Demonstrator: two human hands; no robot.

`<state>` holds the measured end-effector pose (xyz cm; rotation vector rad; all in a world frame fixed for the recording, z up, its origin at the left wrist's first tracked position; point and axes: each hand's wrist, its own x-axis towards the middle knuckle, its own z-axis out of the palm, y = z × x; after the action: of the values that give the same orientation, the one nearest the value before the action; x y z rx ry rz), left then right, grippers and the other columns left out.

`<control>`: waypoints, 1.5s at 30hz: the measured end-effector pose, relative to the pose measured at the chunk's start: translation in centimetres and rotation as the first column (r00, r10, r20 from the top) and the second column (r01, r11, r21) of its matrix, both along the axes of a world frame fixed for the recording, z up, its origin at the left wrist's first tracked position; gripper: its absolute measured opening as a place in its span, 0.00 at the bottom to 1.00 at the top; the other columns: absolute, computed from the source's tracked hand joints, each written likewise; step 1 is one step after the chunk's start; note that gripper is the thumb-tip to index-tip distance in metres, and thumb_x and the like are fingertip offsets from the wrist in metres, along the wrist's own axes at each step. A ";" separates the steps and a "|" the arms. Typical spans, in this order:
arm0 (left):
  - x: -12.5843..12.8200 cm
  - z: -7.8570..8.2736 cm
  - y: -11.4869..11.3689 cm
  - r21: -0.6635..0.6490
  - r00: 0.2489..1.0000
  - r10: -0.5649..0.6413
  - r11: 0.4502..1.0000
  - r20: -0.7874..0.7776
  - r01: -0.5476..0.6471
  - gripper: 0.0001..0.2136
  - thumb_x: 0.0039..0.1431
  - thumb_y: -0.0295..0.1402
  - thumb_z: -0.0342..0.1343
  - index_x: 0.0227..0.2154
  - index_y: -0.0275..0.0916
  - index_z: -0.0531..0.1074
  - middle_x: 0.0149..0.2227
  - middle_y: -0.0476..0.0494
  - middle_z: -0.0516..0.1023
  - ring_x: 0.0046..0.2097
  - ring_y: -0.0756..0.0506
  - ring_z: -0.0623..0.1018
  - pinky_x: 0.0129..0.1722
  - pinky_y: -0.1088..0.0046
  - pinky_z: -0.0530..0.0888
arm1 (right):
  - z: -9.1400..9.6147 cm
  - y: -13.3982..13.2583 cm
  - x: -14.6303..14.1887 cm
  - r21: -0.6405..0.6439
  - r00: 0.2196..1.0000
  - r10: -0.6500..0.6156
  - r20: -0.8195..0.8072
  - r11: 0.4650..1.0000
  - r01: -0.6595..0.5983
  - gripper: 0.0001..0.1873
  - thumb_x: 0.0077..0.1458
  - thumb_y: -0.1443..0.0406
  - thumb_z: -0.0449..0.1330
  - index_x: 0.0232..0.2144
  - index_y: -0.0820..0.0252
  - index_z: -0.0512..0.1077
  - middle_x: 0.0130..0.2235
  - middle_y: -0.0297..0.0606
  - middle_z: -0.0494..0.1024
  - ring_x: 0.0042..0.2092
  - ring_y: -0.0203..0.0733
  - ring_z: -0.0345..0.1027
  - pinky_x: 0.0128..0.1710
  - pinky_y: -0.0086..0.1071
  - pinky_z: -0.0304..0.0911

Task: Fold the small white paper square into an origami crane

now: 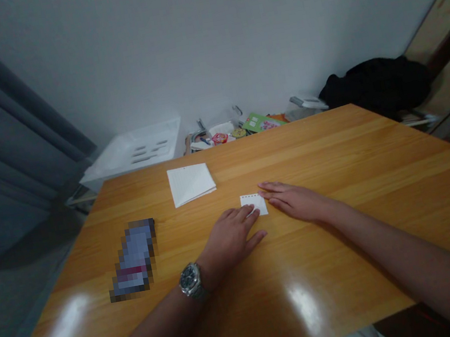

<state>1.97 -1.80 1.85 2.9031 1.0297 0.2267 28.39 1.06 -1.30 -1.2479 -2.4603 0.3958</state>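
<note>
A small square piece of white paper (260, 204), with a row of torn binding holes along its far edge, lies flat on the wooden table (339, 171). My left hand (232, 237) has its fingers stretched out over the paper's left part, with the thumb resting apart on the wood. From the other side, my right hand (294, 200) lies palm down, its fingertips at the paper's right edge. Neither hand is closed around anything. A metal wristwatch (191, 280) is on my left wrist.
Behind my left hand lies a stack of white lined paper (191, 183). A phone (134, 260), pixelated, is at the left. Beyond the far edge stand a white plastic tray (119, 158), assorted small items with a green booklet (263, 122), and a black cloth-like heap (376, 86).
</note>
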 end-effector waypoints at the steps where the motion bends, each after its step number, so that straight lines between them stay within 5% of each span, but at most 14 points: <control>1: 0.0 0.0 0.0 0.000 1.000 0.001 1.000 -0.001 -0.001 0.26 0.70 0.50 0.42 0.61 0.38 0.65 0.63 0.37 0.68 0.60 0.39 0.71 0.62 0.58 0.64 | 0.0 0.0 0.0 -0.001 1.000 0.000 0.000 1.000 0.000 0.25 0.71 0.56 0.44 0.64 0.54 0.65 0.68 0.39 0.59 0.68 0.45 0.53 0.68 0.46 0.52; 7: -0.3 -0.3 0.5 0.063 0.999 0.032 0.998 0.007 -0.032 0.26 0.70 0.50 0.42 0.60 0.36 0.66 0.63 0.36 0.68 0.64 0.40 0.67 0.66 0.57 0.58 | 1.1 -0.3 0.3 0.028 0.999 0.026 0.044 0.999 -0.028 0.24 0.70 0.56 0.46 0.62 0.53 0.68 0.68 0.41 0.60 0.68 0.47 0.56 0.67 0.46 0.54; 12: -1.0 -0.5 1.2 0.116 0.993 0.116 0.986 0.038 -0.120 0.24 0.71 0.47 0.43 0.58 0.35 0.69 0.62 0.34 0.68 0.62 0.38 0.69 0.64 0.57 0.62 | 2.0 -1.1 0.1 0.118 0.983 0.177 0.042 0.976 -0.181 0.20 0.67 0.58 0.53 0.57 0.52 0.73 0.67 0.43 0.62 0.67 0.51 0.57 0.65 0.50 0.55; 21: -0.8 -0.5 0.7 0.100 0.995 0.096 0.990 0.019 -0.097 0.24 0.71 0.47 0.43 0.62 0.40 0.64 0.63 0.34 0.67 0.61 0.37 0.70 0.62 0.55 0.64 | 2.4 -1.7 -0.8 0.105 0.957 0.288 0.014 0.952 -0.288 0.29 0.59 0.50 0.62 0.58 0.58 0.72 0.64 0.51 0.66 0.65 0.54 0.60 0.64 0.52 0.56; 36: -0.7 -0.8 0.7 0.023 0.995 0.060 0.998 0.082 -0.062 0.24 0.71 0.45 0.43 0.63 0.40 0.63 0.64 0.36 0.66 0.64 0.38 0.67 0.65 0.55 0.62 | 2.2 -2.0 -1.0 0.078 0.963 0.266 -0.039 0.962 -0.262 0.28 0.61 0.52 0.61 0.59 0.58 0.70 0.61 0.49 0.72 0.62 0.51 0.65 0.62 0.48 0.60; 45: -0.7 -1.3 0.9 0.002 0.996 0.043 0.999 0.079 -0.043 0.25 0.71 0.46 0.43 0.63 0.38 0.63 0.66 0.34 0.63 0.64 0.37 0.67 0.65 0.54 0.63 | 1.2 -1.0 -0.3 0.111 0.989 0.134 -0.055 0.986 -0.127 0.23 0.66 0.58 0.55 0.61 0.57 0.69 0.62 0.48 0.69 0.63 0.50 0.63 0.63 0.49 0.60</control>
<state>1.24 -0.87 0.53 2.8518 1.0804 0.3420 28.10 0.02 -0.12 -1.0200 -2.4826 0.3268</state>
